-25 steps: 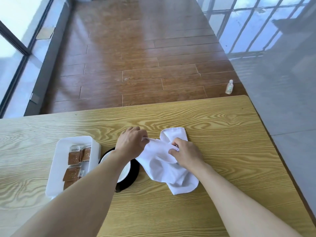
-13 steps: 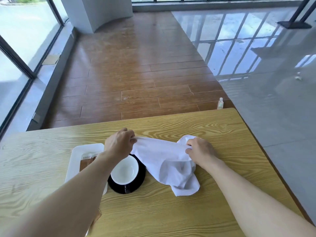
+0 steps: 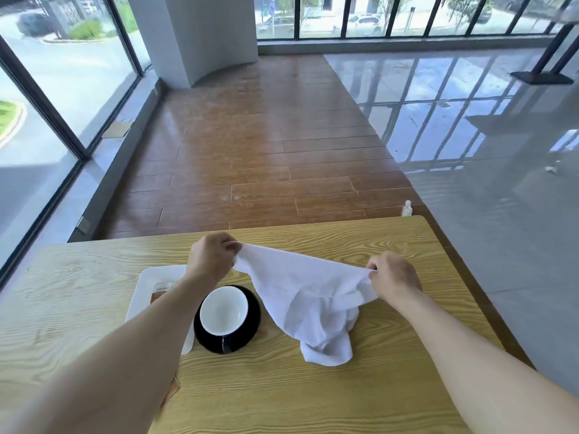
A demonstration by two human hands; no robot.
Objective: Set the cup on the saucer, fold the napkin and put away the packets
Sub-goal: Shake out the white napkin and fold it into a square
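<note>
I have now pulled the napkin (image 3: 308, 296) taut between my left hand (image 3: 210, 259) and right hand (image 3: 392, 277), both pinching corners; it hangs at the cup's (image 3: 224, 311) three o'clock, ready for folding.

Both forearms are bare up to the frame edge. No sleeve covers the left hand (image 3: 212, 260) or the right hand (image 3: 393, 275)
</note>
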